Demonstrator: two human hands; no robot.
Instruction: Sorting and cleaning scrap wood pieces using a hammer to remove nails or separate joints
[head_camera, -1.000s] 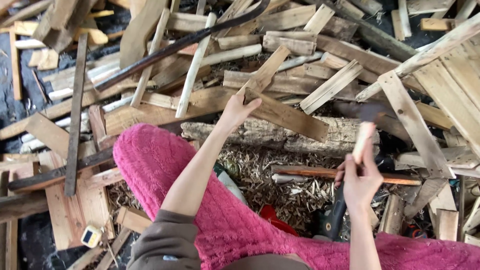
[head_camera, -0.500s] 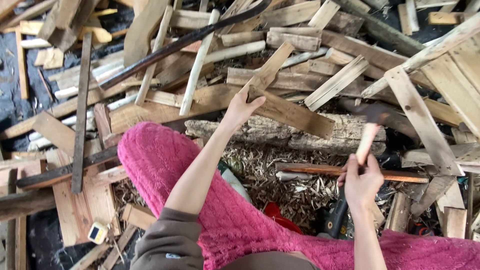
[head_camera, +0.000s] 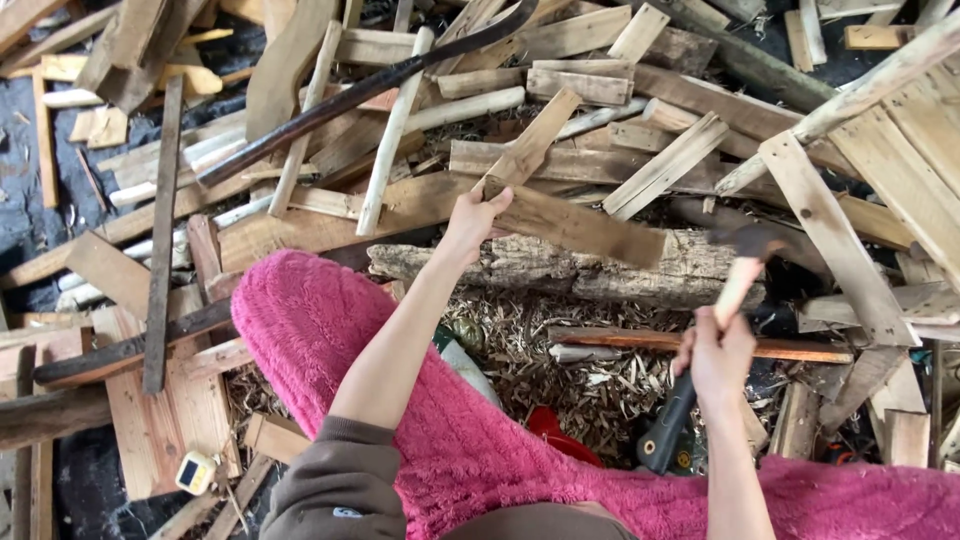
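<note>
The left hand (head_camera: 468, 222), at centre frame, is closed on the near end of a flat, pale brown wooden plank (head_camera: 575, 225), fingers wrapped over its top edge. The plank runs from the hand toward the right of centre and lies across a rough, bark-covered log (head_camera: 560, 270) that sits horizontally just below it, the two touching.

The right hand (head_camera: 715, 352), at lower right of centre, is clenched around the light wooden handle of a hatchet (head_camera: 740, 275). The handle rises up and to the right from the fist; the dark head, blurred, sits at its top just right of the plank's far end, near but apart from it.

Below the log the ground is covered with wood chips and shavings (head_camera: 530, 360). A long reddish-brown stick (head_camera: 690, 343) lies horizontally across the chips, passing behind the right hand. A dark tool handle (head_camera: 668, 428) slants below the right wrist.

A pink fleece-covered leg (head_camera: 320, 330) fills lower centre. A small yellow tape measure (head_camera: 194, 472) lies at lower left on a board. Scrap timber is heaped across the upper frame, with a long dark curved bar (head_camera: 360, 92) lying diagonally across it.
</note>
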